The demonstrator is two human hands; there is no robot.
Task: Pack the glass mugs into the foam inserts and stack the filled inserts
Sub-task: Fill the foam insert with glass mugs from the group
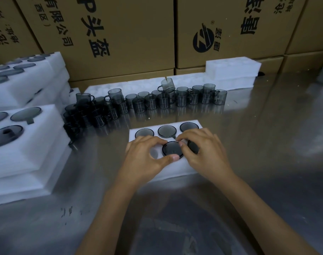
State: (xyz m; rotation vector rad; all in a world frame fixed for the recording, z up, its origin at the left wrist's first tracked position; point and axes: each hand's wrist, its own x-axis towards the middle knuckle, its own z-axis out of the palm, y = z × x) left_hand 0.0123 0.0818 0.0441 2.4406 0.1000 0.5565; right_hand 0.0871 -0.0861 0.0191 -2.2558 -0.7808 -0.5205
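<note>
**Head view: both hands seat a mug in the front row**

Head view looks down on a white foam insert (136, 134) lying on the shiny counter (258, 144). Three mugs fill its back row. Both hands meet over the front middle mug (172, 149). The left hand (147, 157) curls round it, thumb on its near rim. The right hand (203, 151) pinches its far rim and is just as near. The mug sits mouth up, so it likely needs a push straight down. A hole at front left looks empty. Loose mugs (164, 100) wait behind. Cardboard boxes (120, 34) show upside-down Chinese words, "P", and a round "Z" logo.
</note>
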